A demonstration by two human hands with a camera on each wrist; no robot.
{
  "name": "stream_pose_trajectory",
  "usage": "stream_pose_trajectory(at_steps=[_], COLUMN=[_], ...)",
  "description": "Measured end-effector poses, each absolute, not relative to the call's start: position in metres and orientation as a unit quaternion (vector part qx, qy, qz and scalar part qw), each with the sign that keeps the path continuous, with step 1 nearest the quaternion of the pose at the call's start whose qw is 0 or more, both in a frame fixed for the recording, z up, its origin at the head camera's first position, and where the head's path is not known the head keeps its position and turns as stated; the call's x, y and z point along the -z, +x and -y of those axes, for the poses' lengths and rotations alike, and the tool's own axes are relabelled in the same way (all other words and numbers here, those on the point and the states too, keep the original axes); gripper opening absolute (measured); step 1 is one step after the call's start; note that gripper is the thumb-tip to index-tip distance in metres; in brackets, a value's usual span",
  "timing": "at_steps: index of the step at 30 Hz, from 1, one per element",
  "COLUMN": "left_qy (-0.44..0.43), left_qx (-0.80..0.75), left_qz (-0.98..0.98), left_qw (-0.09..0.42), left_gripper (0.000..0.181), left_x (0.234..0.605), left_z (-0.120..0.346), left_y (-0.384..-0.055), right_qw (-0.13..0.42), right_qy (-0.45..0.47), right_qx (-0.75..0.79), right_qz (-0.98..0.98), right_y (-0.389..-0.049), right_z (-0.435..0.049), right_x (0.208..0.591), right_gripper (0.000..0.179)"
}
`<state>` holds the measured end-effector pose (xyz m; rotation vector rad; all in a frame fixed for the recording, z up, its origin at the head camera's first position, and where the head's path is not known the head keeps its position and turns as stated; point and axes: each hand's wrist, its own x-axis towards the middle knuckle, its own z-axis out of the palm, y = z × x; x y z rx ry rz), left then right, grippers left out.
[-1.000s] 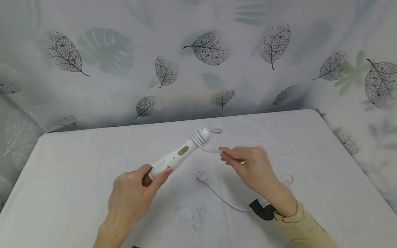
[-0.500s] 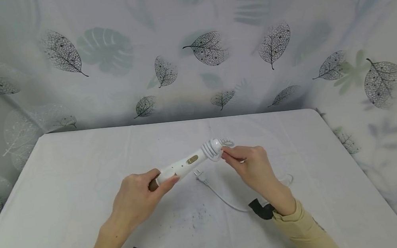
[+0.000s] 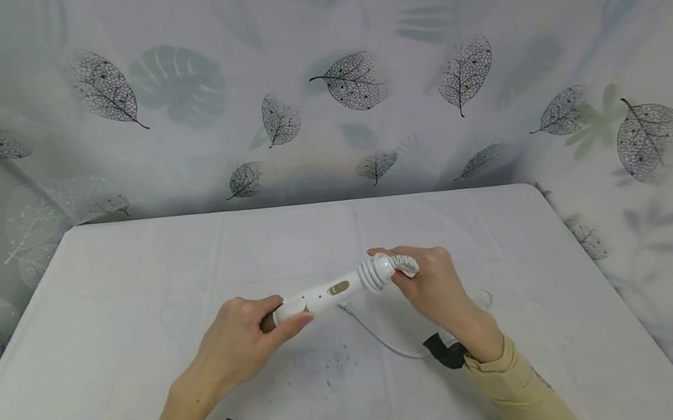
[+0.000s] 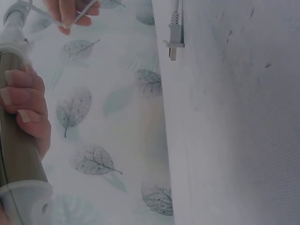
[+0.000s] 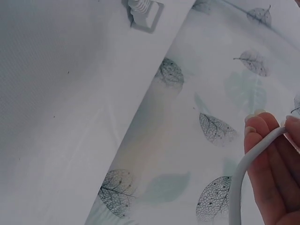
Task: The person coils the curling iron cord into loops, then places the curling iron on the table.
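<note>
A white hair styler (image 3: 321,298) with a gold switch is held over the table, slanting up to the right. My left hand (image 3: 236,338) grips its left end, the thumb along the near side. In the left wrist view the fingers (image 4: 28,101) wrap its brown-gold part. White cord (image 3: 372,275) is wound in several turns round the styler's right end. My right hand (image 3: 435,288) is just behind that end, partly hidden by it. The right wrist view shows its fingers pinching the cord (image 5: 239,187).
On the white-covered table (image 3: 137,283), the cord's two-pin plug (image 4: 175,37) lies below the styler. Its cable (image 3: 386,346) runs right, under the right forearm. Dark specks (image 3: 330,369) mark the cloth near the front. A leaf-print curtain (image 3: 329,129) hangs behind.
The styler has moved right and down with my left hand, its wound end now in front of my right fingers. The right hand has stayed nearly in place. The plug's prongs are now covered.
</note>
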<state>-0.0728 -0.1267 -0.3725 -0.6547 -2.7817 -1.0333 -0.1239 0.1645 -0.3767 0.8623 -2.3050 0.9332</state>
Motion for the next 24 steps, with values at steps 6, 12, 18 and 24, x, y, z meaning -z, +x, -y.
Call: stream_pose_trajectory(at_steps=[6,12,18,24], left_qy=[-0.234,-0.258,-0.278,-0.288], left_qx=[0.349,0.363,0.366,0.375], left_qz=[0.907,0.895,0.888,0.881], left_qw=[0.029,0.011,0.004,-0.005], left_gripper=[0.045,0.044,0.043,0.040], left_x=[0.3717,0.3724,0.3733,0.3742], left_z=[0.1263,0.1266,0.1268,0.1262], left_y=[-0.0721,-0.0727,-0.0729,-0.0720], right_qw=[0.251,0.278,0.286,0.289], right_qy=[0.357,0.407,0.424,0.428], right_qx=[-0.352,-0.345,-0.335,-0.348], right_qz=[0.828,0.799,0.792,0.783], right_y=[-0.1228,-0.1243,-0.1228,-0.1203], right_z=[-0.1649,-0.1624,-0.1608,-0.1586], right_x=[0.3752,0.3735,0.3743,0.3752], right_gripper=[0.037,0.019,0.030,0.023])
